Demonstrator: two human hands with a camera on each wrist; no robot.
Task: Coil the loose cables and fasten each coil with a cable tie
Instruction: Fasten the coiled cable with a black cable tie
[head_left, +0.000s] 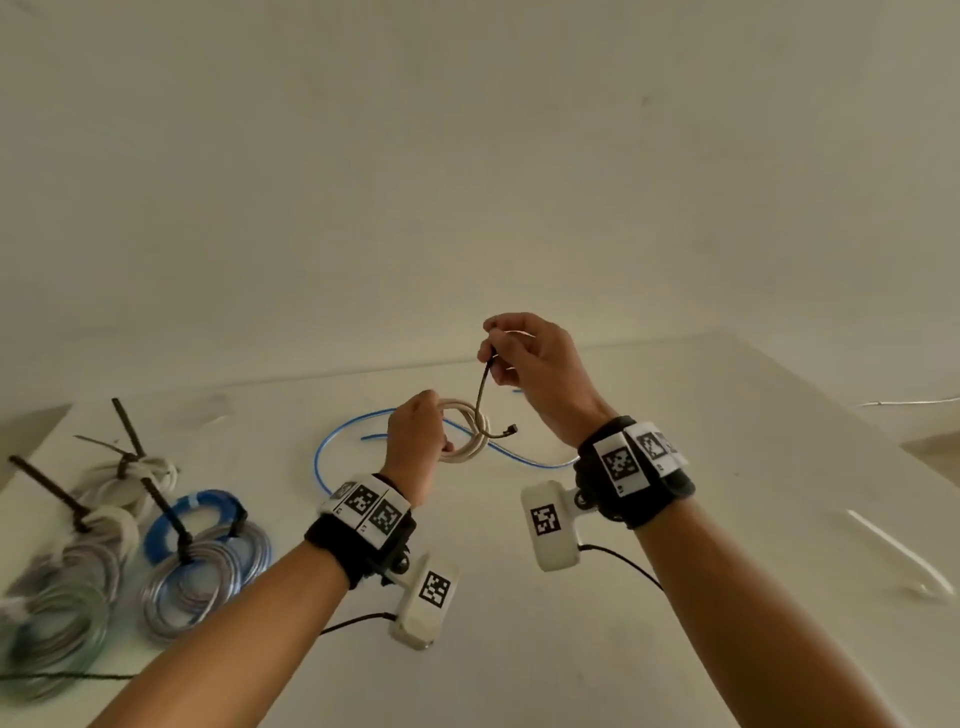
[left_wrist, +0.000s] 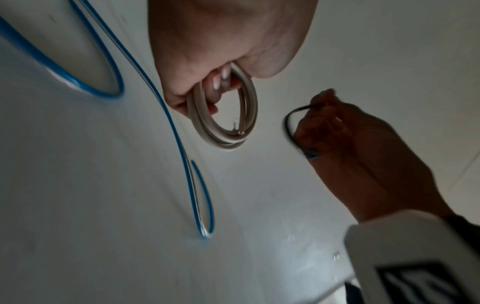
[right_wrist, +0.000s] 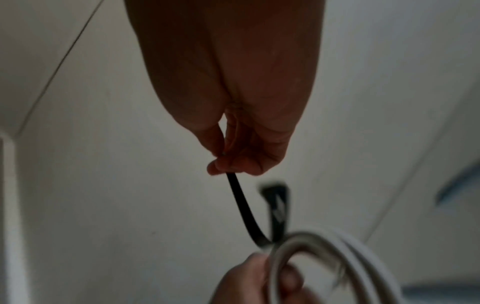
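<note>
We see a white table (head_left: 649, 597) filling the lower half of the head view, with a pale wall (head_left: 467, 156) above it. At the lower left of that view lies a heap of tied coils (head_left: 104, 545), grey, white and blue, each with a black tie end sticking up. In the middle of the frame a loose blue cable (head_left: 332, 441) curves across the table behind our hands, and at the right edge a clear tie (head_left: 893, 551) lies flat on the table.

Our two forearms come up from the bottom edge, each with a black wristband and a white camera box carrying square markers. Our left hand (head_left: 415, 441) sits just left of centre, its fingers curled round a beige coil (head_left: 470, 431), which is held above the table. In the left wrist view the coil (left_wrist: 226, 115) hangs from that fist as a small ring of a few turns, with a cut end showing bare wire at its lower edge.

Our right hand (head_left: 535, 364) is a little above and to the right of the left one. Its thumb and fingertips pinch the upper end of a black tie (head_left: 480, 395). The tie drops from the pinch, passes round the right side of the coil, and curls back up to the right, where its small square head hangs free. In the right wrist view the tie (right_wrist: 244, 207) runs down from the pinch to the coil (right_wrist: 337, 257), blurred at the bottom of the frame.
</note>
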